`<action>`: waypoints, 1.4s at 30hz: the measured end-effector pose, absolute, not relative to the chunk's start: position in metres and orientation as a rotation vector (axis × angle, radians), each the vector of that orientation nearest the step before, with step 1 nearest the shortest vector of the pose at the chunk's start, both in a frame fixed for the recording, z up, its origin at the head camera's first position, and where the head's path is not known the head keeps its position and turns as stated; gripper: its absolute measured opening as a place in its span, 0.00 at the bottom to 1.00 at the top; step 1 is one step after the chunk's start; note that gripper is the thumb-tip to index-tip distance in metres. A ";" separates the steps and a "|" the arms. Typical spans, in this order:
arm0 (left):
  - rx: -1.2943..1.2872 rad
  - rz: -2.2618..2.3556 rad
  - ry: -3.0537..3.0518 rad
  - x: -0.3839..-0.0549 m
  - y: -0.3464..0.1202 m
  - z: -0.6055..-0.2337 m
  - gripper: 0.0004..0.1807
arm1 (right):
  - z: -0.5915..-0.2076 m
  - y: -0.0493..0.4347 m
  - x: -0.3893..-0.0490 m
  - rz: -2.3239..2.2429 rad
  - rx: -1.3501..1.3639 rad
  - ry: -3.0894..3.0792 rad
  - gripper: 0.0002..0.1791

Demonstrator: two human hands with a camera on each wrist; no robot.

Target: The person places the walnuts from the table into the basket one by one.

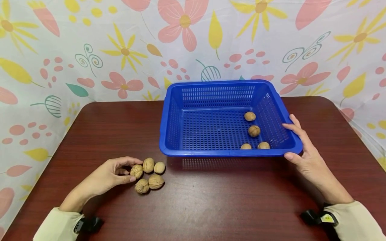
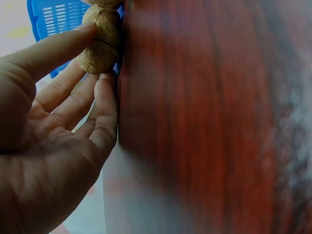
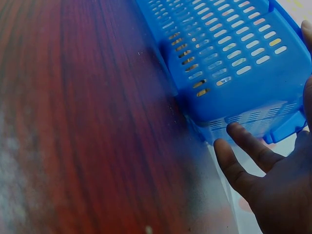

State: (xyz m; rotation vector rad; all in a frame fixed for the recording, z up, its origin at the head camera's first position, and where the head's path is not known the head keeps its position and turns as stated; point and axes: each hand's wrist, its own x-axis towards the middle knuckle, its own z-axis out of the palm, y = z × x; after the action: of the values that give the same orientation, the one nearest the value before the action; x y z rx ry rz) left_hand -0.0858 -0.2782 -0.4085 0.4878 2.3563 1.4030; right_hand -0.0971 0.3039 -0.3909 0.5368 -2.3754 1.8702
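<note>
Thumb and fingers of my left hand [image 1: 110, 174] pinch a walnut [image 1: 136, 171] at the left end of a small group on the table. In the left wrist view this walnut [image 2: 100, 56] sits between the thumb and the fingertips. Close beside it lie several other walnuts [image 1: 155, 181]. A blue plastic basket [image 1: 208, 153] stands further back, with several walnuts [image 1: 254, 131] inside near its right end. My right hand [image 1: 309, 160] grips the basket's front right corner, thumb at the front rim and fingers along the right side.
The brown wooden table [image 1: 211, 201] has its back edge against a flower-patterned cloth [image 1: 126, 26]. A dark strap with a small device [image 1: 90, 224] is on the left wrist, and a similar one [image 1: 316, 217] on the right.
</note>
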 end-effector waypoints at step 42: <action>0.817 1.536 2.208 -0.163 -0.211 -0.277 0.23 | -0.390 0.301 -0.094 1.812 0.516 -2.389 0.41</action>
State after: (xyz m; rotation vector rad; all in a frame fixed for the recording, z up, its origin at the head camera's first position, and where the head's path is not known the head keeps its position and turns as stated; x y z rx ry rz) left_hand -0.1627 -0.2113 -0.2768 0.8173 2.2078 1.5357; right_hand -0.0942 0.3005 -0.3896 0.5164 -2.3888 1.8121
